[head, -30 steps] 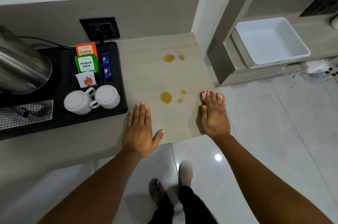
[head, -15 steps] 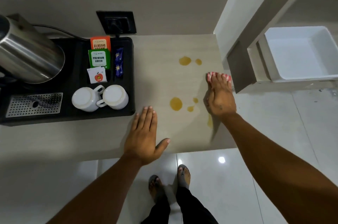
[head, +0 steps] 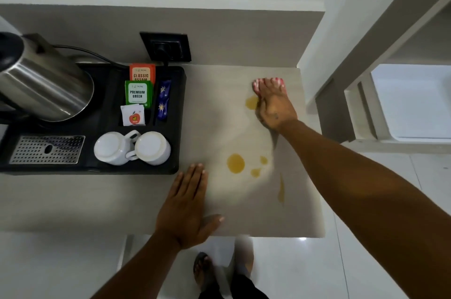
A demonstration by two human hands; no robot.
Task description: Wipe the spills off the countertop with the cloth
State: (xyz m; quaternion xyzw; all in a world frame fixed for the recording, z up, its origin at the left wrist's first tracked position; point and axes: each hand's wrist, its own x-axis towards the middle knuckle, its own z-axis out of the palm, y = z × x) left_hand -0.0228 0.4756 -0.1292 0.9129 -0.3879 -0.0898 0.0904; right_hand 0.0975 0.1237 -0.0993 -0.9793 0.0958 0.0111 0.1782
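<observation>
**kettle_corner:** ok so what am I looking at, start with the big stuff

**me:** Biggest thing is the countertop (head: 234,132), pale wood-look, and I'm standing at its front edge looking straight down. On the left side sits a black tray (head: 107,169) with a steel kettle (head: 46,88) on it and a perforated metal drip plate (head: 47,149) in front of that. Two white cups (head: 131,148) are upside down on the tray, touching each other, and behind them are tea bag packets (head: 139,92), orange, green and white, plus some blue sachets (head: 163,101) in the slot beside them. There's a black wall socket (head: 166,46) behind the tray with a plug in it.

**kettle_corner:** and your hands?

**me:** My left hand (head: 185,211) lies flat on the counter near the front edge, palm down, fingers together and thumb stuck out to the side, holding nothing. My right hand (head: 274,103) is way out toward the back right corner, pressing flat down on the cloth (head: 267,82). It's pink, and almost all of it is hidden under my palm; only a strip pokes out past my fingertips.

**kettle_corner:** where's the mess

**me:** Yellow-orange spills. One blob (head: 251,102) is right against the left side of my right hand, touching the cloth edge as far as I can tell. A bigger round puddle (head: 235,163) sits in the middle of the counter, between my two hands, with two small drops (head: 259,167) just to its right. Then there's a thin streak (head: 281,191) nearer the front right, under my forearm.
</observation>
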